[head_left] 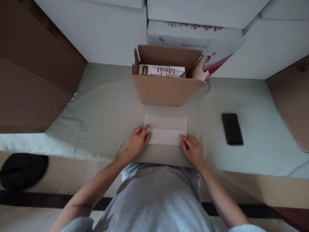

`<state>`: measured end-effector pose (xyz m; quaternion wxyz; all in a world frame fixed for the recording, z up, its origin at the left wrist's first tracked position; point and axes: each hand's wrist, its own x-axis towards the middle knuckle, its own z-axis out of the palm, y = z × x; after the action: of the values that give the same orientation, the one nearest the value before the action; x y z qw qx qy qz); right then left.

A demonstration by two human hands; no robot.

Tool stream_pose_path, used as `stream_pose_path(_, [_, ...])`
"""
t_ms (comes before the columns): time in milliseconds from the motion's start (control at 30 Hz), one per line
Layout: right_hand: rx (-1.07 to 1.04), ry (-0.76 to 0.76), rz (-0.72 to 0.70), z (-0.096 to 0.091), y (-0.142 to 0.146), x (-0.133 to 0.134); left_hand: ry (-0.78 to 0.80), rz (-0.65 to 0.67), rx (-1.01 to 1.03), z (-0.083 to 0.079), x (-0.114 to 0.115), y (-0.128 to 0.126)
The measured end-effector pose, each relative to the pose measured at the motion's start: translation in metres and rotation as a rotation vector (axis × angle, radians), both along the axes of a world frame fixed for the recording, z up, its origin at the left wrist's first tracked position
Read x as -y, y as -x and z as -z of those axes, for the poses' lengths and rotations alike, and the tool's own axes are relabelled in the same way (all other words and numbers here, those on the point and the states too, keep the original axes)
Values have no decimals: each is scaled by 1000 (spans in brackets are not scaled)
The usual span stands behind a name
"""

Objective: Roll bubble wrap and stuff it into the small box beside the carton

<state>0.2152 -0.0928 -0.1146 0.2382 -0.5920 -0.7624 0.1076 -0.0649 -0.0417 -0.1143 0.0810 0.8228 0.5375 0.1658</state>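
Observation:
A thin, flat white folded sheet point(166, 136) lies before me on the green-grey cloth, with a crease across its middle and a slightly see-through upper part. I cannot tell whether it is paper or a plastic sleeve. My left hand point(138, 141) grips its left edge, index finger and thumb bent over it and a ring on one finger. At the lower right corner, my right hand point(192, 149) pinches the sheet between thumb and curled fingers. Just beyond it stands an open cardboard box point(166, 88) holding a white printed carton point(161, 70).
A black phone point(232, 129) lies to the right on the cloth-covered surface point(103, 106). Large white boxes point(108, 35) are stacked along the back. Brown cartons stand at the left point(31, 90) and right point(292, 100). A black rounded object point(24, 170) is at the lower left.

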Motion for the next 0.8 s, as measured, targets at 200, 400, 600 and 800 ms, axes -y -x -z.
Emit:
stream_pose_path(200, [-34, -3, -21, -1, -3, 7, -90, 186, 26, -8, 2, 6])
stream_pose_path(400, [76, 156, -61, -11, -5, 7, 111, 520, 44, -10, 3, 9])
stream_pose_path(600, [-70, 10, -43, -12, -15, -4, 155, 444, 334, -12, -9, 7])
stream_pose_path(800, [-343, 127, 6, -7, -20, -15, 286, 295, 442, -21, -18, 12])
